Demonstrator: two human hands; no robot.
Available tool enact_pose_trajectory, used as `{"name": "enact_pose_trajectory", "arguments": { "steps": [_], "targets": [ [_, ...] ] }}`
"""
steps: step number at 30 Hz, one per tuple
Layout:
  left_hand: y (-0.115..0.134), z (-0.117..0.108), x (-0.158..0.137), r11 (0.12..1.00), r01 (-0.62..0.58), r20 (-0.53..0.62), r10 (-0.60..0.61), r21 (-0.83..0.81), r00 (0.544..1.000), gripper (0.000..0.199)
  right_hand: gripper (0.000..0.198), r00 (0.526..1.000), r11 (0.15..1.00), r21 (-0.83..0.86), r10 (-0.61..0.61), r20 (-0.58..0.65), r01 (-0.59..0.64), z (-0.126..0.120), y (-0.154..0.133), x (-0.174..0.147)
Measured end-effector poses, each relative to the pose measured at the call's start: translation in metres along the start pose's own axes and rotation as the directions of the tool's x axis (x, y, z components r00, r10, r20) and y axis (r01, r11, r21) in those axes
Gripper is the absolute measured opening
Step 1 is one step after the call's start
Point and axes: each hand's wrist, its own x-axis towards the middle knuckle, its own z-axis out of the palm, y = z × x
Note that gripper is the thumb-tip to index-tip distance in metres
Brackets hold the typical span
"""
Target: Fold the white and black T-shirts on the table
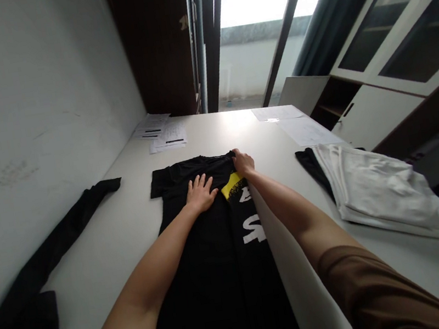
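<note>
A: On the white, smooth-topped table (141, 221), what's under the hands?

B: Black short-sleeved cloth T-shirt (208, 277), laid lengthwise in front of the person. Neck end points away, lower part runs out of view at the bottom. One sleeve sticks out at left. Lengthwise line down the middle, yellow speckled patch (232, 186) and bold white lettering (253, 231) to the right of it.

A: Left hand (201, 192)?

B: Palm down on the shirt's upper part, fingers spread, flat on the fabric. Holds nothing.

A: Right hand (243, 162)?

B: At the shirt's upper right corner, just above the yellow patch. Fingers bent onto the cloth. Thumb unclear; can't tell if it's a real pinch.

A: Surroundings?

B: Left, well apart from the shirt: long, narrow black garment (64, 239) along the wall side. Right: folded white cloth stack (385, 188), with black fabric (314, 169) poking out from under its left edge. Neither hand touches those.

A: Far end of the table?

B: Printed white paper sheets (169, 136) at left, pale flat sheets (305, 128) at right. Beyond: bright framed glass panes (262, 63), dark green curtain (331, 24).
</note>
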Motion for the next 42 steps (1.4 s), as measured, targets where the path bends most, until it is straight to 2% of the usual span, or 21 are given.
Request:
{"name": "enact_pose_trajectory", "arguments": {
  "steps": [3,6,7,9,11,13,16,18,20,22,24,26,28,30,32,33,37,39,42],
  "targets": [
    [-0.003,-0.001,0.0,1.0,0.004,0.017,-0.004,-0.021,1.0,0.07,0.043,0.998,0.998,-0.042,-0.039,-0.055,0.036,-0.003,-0.007,-0.004],
    [-0.014,-0.007,-0.001,0.999,-0.004,-0.008,0.004,-0.047,1.0,0.069,0.05,0.97,0.982,-0.099,-0.176,-0.166,0.161,-0.001,-0.019,-0.018],
    [-0.021,-0.011,-0.002,0.999,0.002,-0.046,-0.004,-0.039,0.999,0.066,0.053,0.959,0.97,-0.11,-0.231,-0.161,0.215,0.002,-0.024,-0.025],
    [-0.041,-0.019,-0.007,0.998,0.056,-0.145,-0.056,-0.001,0.988,0.06,0.058,0.95,0.948,-0.114,-0.306,-0.064,0.298,0.011,-0.031,-0.038],
    [-0.065,-0.029,-0.016,0.986,0.164,-0.219,-0.153,0.031,0.964,0.054,0.063,0.948,0.943,-0.104,-0.311,0.07,0.317,0.018,-0.036,-0.047],
    [-0.089,-0.037,-0.029,0.958,0.283,-0.246,-0.266,0.037,0.932,0.052,0.065,0.949,0.953,-0.087,-0.276,0.154,0.291,0.022,-0.04,-0.052],
    [-0.114,-0.048,-0.055,0.919,0.393,-0.253,-0.377,0.014,0.891,0.053,0.061,0.962,0.965,-0.081,-0.236,0.139,0.248,0.016,-0.056,-0.051],
    [-0.118,-0.054,-0.076,0.904,0.427,-0.257,-0.411,0.008,0.875,0.052,0.054,0.956,0.955,-0.065,-0.284,0.079,0.289,0.01,-0.076,-0.052],
    [-0.112,-0.058,-0.1,0.905,0.424,-0.256,-0.404,0.026,0.878,0.045,0.046,0.911,0.912,0.006,-0.41,0.054,0.41,0.005,-0.106,-0.056],
    [-0.101,-0.063,-0.126,0.923,0.38,-0.227,-0.358,0.061,0.906,0.036,0.039,0.824,0.826,0.131,-0.561,0.086,0.548,0.005,-0.144,-0.063],
    [-0.087,-0.068,-0.154,0.943,0.32,-0.173,-0.301,0.091,0.938,0.031,0.034,0.74,0.74,0.238,-0.664,0.105,0.629,0.011,-0.185,-0.071],
    [-0.073,-0.075,-0.183,0.956,0.275,-0.109,-0.264,0.099,0.958,0.033,0.033,0.719,0.711,0.287,-0.688,0.098,0.642,0.021,-0.226,-0.081],
    [-0.062,-0.081,-0.212,0.964,0.248,-0.037,-0.246,0.091,0.969,0.036,0.039,0.764,0.764,0.261,-0.633,0.128,0.59,0.033,-0.263,-0.092],
    [-0.054,-0.087,-0.238,0.97,0.23,0.04,-0.234,0.082,0.972,0.034,0.055,0.821,0.833,0.169,-0.55,0.151,0.527,0.044,-0.292,-0.101],
    [-0.047,-0.09,-0.262,0.975,0.21,0.1,-0.217,0.075,0.971,0.028,0.066,0.858,0.87,0.079,-0.493,0.144,0.487,0.052,-0.311,-0.108],
    [-0.044,-0.091,-0.273,0.977,0.201,0.124,-0.208,0.067,0.97,0.025,0.063,0.868,0.879,0.052,-0.476,0.14,0.474,0.054,-0.316,-0.11],
    [-0.034,-0.093,-0.31,0.981,0.192,0.196,-0.185,-0.019,0.963,0.017,0.033,0.887,0.904,0.073,-0.428,0.171,0.422,0.055,-0.315,-0.102],
    [-0.03,-0.094,-0.323,0.973,0.211,0.222,-0.185,-0.097,0.957,0.019,0.029,0.91,0.926,0.146,-0.37,0.187,0.347,0.051,-0.309,-0.091],
    [-0.023,-0.099,-0.335,0.92,0.247,0.228,-0.181,-0.305,0.957,0.024,0.03,0.961,0.945,0.29,-0.21,0.177,0.153,0.043,-0.295,-0.069]
  ]
}}
